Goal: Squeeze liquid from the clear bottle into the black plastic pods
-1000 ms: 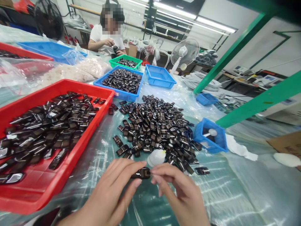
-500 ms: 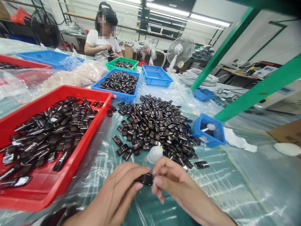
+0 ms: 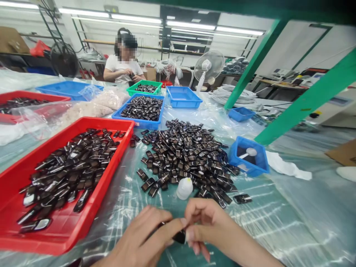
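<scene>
My left hand point(image 3: 144, 237) is closed around a glossy black plastic piece point(image 3: 179, 236), with thumb and fingers covering most of it. The dark end of the piece shows beside the fingertips of my right hand point(image 3: 207, 226). Those fingers are pinched together right at that end; what is between them, if anything, is hidden. Just beyond both hands stands a small white cone-shaped cap point(image 3: 184, 188) with a yellow tip. Behind it spreads a large pile of similar glossy dark plastic pieces point(image 3: 183, 152) on the table.
A red tray point(image 3: 108, 185) of dark pieces lies left. A small blue bin point(image 3: 251, 168) holding a white scoop-like item stands right. Farther back are a filled blue tray point(image 3: 139, 124), a green tray point(image 3: 132, 91), a green post point(image 3: 267, 137) and a seated person point(image 3: 122, 70).
The view has tilted, so the table sits lower in the picture. My left fingers now cover more of the black piece, which has turned. My right hand stays pinched at its end.
</scene>
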{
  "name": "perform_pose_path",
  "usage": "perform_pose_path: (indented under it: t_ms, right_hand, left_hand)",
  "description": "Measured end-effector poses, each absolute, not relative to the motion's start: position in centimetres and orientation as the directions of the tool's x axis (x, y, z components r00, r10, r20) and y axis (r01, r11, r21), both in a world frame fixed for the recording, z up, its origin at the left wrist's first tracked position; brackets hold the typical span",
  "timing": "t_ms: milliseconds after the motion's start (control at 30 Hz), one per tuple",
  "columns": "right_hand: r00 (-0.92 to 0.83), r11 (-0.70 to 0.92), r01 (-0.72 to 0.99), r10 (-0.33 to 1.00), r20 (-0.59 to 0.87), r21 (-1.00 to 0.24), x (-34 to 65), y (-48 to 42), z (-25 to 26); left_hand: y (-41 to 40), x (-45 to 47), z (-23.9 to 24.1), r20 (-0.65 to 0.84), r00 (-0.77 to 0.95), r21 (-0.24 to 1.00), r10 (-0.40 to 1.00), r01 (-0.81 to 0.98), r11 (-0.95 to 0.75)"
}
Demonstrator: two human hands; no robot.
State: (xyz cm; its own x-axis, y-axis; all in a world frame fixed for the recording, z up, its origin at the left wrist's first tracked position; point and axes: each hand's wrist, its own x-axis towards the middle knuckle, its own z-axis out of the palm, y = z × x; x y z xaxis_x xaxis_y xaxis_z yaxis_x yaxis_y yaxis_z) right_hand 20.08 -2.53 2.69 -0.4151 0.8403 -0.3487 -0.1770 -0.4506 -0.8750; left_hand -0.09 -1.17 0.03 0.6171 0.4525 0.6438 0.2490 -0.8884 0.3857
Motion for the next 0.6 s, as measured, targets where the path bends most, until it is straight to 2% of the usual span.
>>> perform_pose_path:
  t_ms: [67,267,333,400,467,533,567,600]
  right_hand:
    - [-0.393,-0.409,-0.149,0.860,-0.325,-0.900,20.3,-2.6,3.0]
    - [-0.304,-0.225,-0.025,0.930,-0.207,-0.974,20.5,-2.9,3.3]
    - [-0.263,-0.141,0.035,0.954,-0.145,-0.989,20.6,-3.1,3.3]
    - [-0.149,-0.024,0.109,0.988,-0.040,-0.994,21.0,-3.2,3.3]
    - [0.015,0.073,0.192,0.997,0.077,-0.979,21.5,-3.0,3.2]
    - [0.145,0.116,0.257,0.977,0.157,-0.959,21.9,-2.6,2.8]
    - [0.177,0.121,0.282,0.968,0.175,-0.952,21.9,-2.4,2.5]
    - [0.187,0.120,0.305,0.965,0.183,-0.945,21.9,-2.1,2.1]
  left_hand:
    - [-1.2,-0.1,-0.2,0.646,0.623,0.349,0.441,0.272,-0.897]
    - [-1.5,0.2,0.2,0.621,0.626,0.356,0.472,0.310,-0.881]
    - [-1.5,-0.3,1.2,0.598,0.655,0.303,0.461,0.348,-0.887]
    - [-1.3,-1.7,2.5,0.632,0.620,0.191,0.466,0.458,-0.868]
    - [-0.7,-3.5,3.9,0.726,0.458,0.064,0.513,0.698,-0.713]
    - [0.1,-5.0,5.1,0.777,0.219,0.005,0.591,0.935,-0.353]
    - [0.5,-5.4,5.4,0.811,0.110,0.017,0.575,0.977,-0.210]
    - [0.9,-5.4,5.4,0.812,0.085,0.005,0.577,0.988,-0.152]
